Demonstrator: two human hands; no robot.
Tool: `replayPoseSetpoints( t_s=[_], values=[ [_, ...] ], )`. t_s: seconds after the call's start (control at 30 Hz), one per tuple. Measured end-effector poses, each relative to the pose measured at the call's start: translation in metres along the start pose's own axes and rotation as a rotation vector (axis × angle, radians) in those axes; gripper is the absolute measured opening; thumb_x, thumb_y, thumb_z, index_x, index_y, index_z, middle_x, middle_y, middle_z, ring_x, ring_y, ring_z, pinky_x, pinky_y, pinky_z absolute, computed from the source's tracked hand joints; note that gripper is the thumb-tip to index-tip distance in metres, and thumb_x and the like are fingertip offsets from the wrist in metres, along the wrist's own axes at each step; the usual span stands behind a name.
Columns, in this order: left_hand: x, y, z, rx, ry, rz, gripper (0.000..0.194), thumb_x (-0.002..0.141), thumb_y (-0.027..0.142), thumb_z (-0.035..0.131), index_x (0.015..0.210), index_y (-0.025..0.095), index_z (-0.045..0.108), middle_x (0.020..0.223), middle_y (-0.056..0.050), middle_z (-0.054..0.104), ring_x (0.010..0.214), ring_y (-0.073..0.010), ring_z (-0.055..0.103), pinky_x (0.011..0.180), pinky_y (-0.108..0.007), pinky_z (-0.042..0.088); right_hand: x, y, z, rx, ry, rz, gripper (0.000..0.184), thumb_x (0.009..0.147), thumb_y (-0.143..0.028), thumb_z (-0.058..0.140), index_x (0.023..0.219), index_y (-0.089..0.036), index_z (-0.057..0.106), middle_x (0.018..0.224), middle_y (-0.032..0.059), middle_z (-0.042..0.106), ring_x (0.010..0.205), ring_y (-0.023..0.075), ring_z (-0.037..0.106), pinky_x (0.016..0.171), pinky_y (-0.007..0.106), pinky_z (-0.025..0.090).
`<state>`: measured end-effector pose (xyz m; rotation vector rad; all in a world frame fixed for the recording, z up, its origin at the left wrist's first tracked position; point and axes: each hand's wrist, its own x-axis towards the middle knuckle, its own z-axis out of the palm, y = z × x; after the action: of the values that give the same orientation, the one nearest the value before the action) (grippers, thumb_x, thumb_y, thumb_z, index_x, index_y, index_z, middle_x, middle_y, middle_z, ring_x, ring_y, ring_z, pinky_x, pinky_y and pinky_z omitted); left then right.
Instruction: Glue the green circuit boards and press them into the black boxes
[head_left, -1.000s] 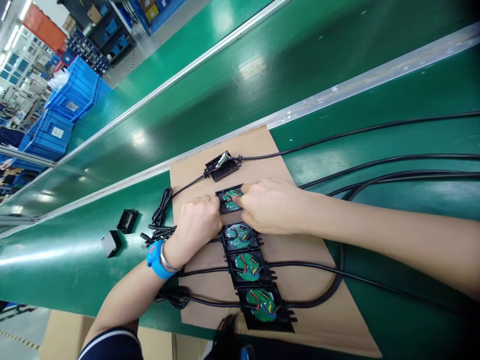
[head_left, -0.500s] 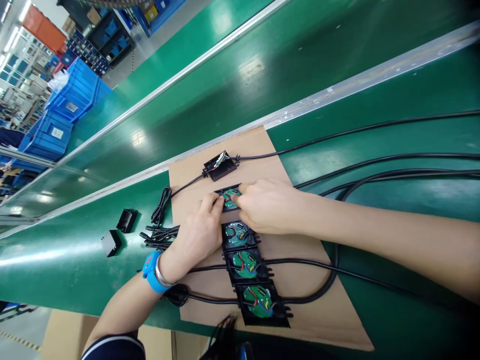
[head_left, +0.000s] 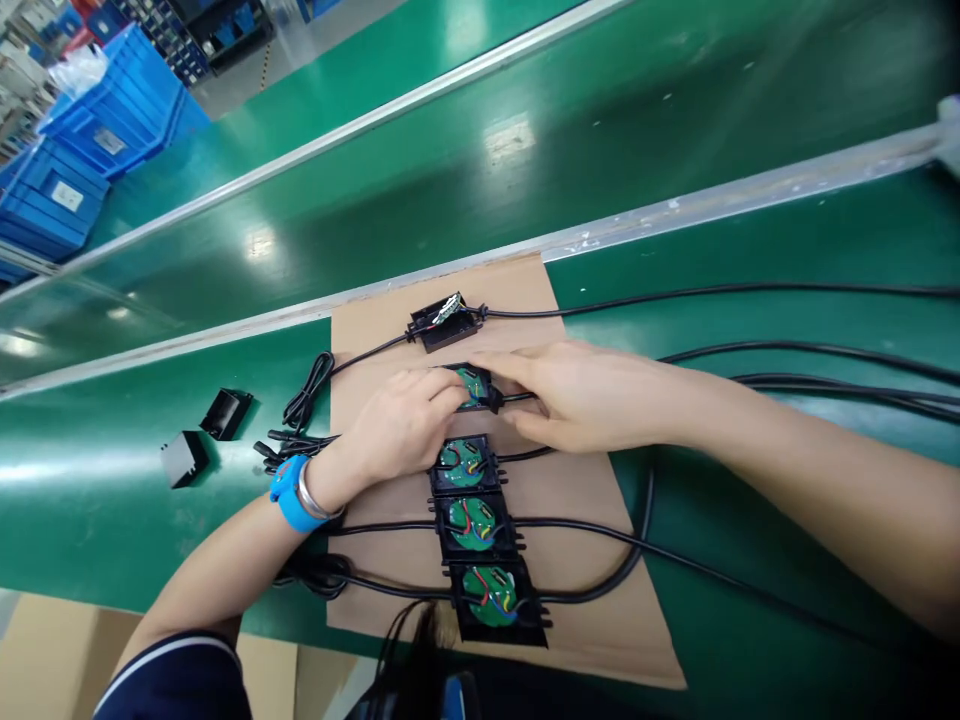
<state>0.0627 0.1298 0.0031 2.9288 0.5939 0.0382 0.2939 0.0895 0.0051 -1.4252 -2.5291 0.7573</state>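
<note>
The person's left hand [head_left: 409,422] is at the left end of a small black case [head_left: 491,392] with a green circuit board [head_left: 474,385] in it, the fingers bent in over the board's edge; this grip looks narrow, but the fingertips are partly hidden, so one cannot tell whether it pinches the case. The right hand [head_left: 592,395] lies at the opposite end with its grip wide, thumb and forefinger apart, the forefinger along the case's far edge and a black cable passing between them; whether that finger touches the case cannot be told. The case sits on a sheet of brown cardboard [head_left: 375,320] on the green bench [head_left: 90,540], between an open black box [head_left: 450,340] beyond it and a row of three similar cases [head_left: 480,525] nearer the person. Each of the three holds a round green board with coloured wires. A narrow board [head_left: 450,308] leans inside the open box. More black cables run out to the right, and a coiled cable [head_left: 307,390] lies by the sheet's left edge. Farther left are two small black covers [head_left: 184,459]. A blue wristband [head_left: 296,495] and a metal bangle circle the left wrist.
</note>
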Motion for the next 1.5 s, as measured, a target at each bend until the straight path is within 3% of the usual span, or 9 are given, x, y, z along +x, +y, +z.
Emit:
replayPoseSetpoints(
  t_s=[0.17, 0.33, 0.47, 0.57, 0.83, 1.0, 1.2, 1.37, 1.5],
  values=[
    [-0.004, -0.005, 0.013, 0.004, 0.012, 0.039, 0.028, 0.094, 0.011, 0.047, 0.117, 0.013, 0.063, 0.128, -0.009, 0.065, 0.107, -0.0228, 0.063, 0.088, -0.037, 0.052, -0.008, 0.000, 0.001, -0.060, 0.019, 0.067, 0.016, 0.087, -0.019, 0.047, 0.096, -0.015, 0.060, 0.091, 0.0076, 0.069, 0.074, 0.0173, 0.062, 0.067, 0.028, 0.042],
    [-0.004, -0.004, 0.020, 0.024, 0.076, 0.073, 0.030, 0.088, 0.007, 0.050, 0.114, 0.011, 0.064, 0.118, -0.010, 0.068, 0.098, -0.0235, 0.064, 0.086, -0.036, 0.053, -0.011, 0.004, 0.016, -0.124, 0.095, -0.026, 0.018, 0.092, -0.020, 0.044, 0.094, -0.016, 0.061, 0.084, 0.0057, 0.066, 0.071, 0.0171, 0.060, 0.065, 0.028, 0.040],
    [-0.002, -0.002, 0.021, 0.034, 0.074, 0.075, 0.023, 0.085, 0.006, 0.050, 0.102, 0.011, 0.066, 0.106, -0.010, 0.069, 0.089, -0.0234, 0.063, 0.081, -0.036, 0.052, -0.007, 0.011, 0.032, -0.242, 0.314, -0.165, 0.021, 0.094, -0.018, 0.041, 0.081, -0.015, 0.057, 0.078, 0.0064, 0.058, 0.065, 0.0153, 0.051, 0.059, 0.027, 0.037],
    [0.000, 0.000, 0.019, 0.037, 0.078, 0.075, 0.019, 0.084, 0.006, 0.050, 0.095, 0.013, 0.064, 0.102, -0.010, 0.068, 0.090, -0.0236, 0.062, 0.082, -0.036, 0.051, -0.004, 0.015, 0.041, -0.297, 0.417, -0.141, 0.022, 0.095, -0.017, 0.040, 0.077, -0.016, 0.053, 0.074, 0.0055, 0.053, 0.063, 0.0148, 0.046, 0.058, 0.026, 0.036],
    [0.003, 0.007, 0.016, 0.006, 0.064, 0.012, 0.047, 0.080, 0.004, 0.051, 0.126, 0.012, 0.056, 0.098, -0.008, 0.066, 0.084, -0.0230, 0.061, 0.076, -0.035, 0.048, -0.004, 0.006, 0.029, -0.370, 0.176, 0.018, 0.022, 0.094, -0.018, 0.039, 0.082, -0.016, 0.057, 0.073, 0.0042, 0.055, 0.059, 0.0138, 0.044, 0.055, 0.029, 0.025],
    [0.006, 0.011, 0.017, 0.038, 0.033, -0.009, 0.037, 0.083, 0.007, 0.049, 0.118, 0.010, 0.062, 0.100, -0.011, 0.064, 0.086, -0.0246, 0.060, 0.076, -0.037, 0.047, 0.002, -0.002, 0.027, -0.515, 0.074, 0.003, 0.022, 0.092, -0.013, 0.040, 0.086, -0.016, 0.061, 0.077, 0.0079, 0.060, 0.064, 0.0179, 0.050, 0.054, 0.031, 0.020],
    [0.004, 0.008, 0.017, 0.025, 0.008, -0.028, 0.043, 0.079, 0.009, 0.054, 0.122, 0.012, 0.061, 0.108, -0.010, 0.065, 0.092, -0.0253, 0.061, 0.080, -0.037, 0.049, 0.001, 0.014, 0.042, -0.502, 0.303, -0.116, 0.025, 0.094, -0.014, 0.043, 0.086, -0.015, 0.066, 0.089, 0.0106, 0.062, 0.078, 0.0214, 0.053, 0.063, 0.032, 0.034],
    [0.002, 0.005, 0.016, 0.063, 0.023, -0.048, 0.057, 0.080, 0.007, 0.051, 0.137, 0.011, 0.050, 0.109, -0.010, 0.064, 0.097, -0.0249, 0.060, 0.083, -0.037, 0.049, 0.000, 0.034, 0.052, -0.139, 0.544, -0.195, 0.019, 0.094, -0.022, 0.054, 0.098, -0.012, 0.069, 0.087, 0.0096, 0.063, 0.084, 0.0212, 0.054, 0.081, 0.037, 0.043],
    [0.001, 0.007, 0.016, 0.118, -0.008, -0.031, 0.055, 0.080, 0.007, 0.052, 0.134, 0.014, 0.054, 0.109, -0.010, 0.063, 0.095, -0.0250, 0.059, 0.078, -0.037, 0.049, 0.003, 0.035, 0.055, 0.005, 0.598, -0.212, 0.013, 0.092, -0.019, 0.055, 0.091, -0.014, 0.066, 0.084, 0.0084, 0.064, 0.081, 0.0199, 0.053, 0.078, 0.035, 0.044]
  ],
)
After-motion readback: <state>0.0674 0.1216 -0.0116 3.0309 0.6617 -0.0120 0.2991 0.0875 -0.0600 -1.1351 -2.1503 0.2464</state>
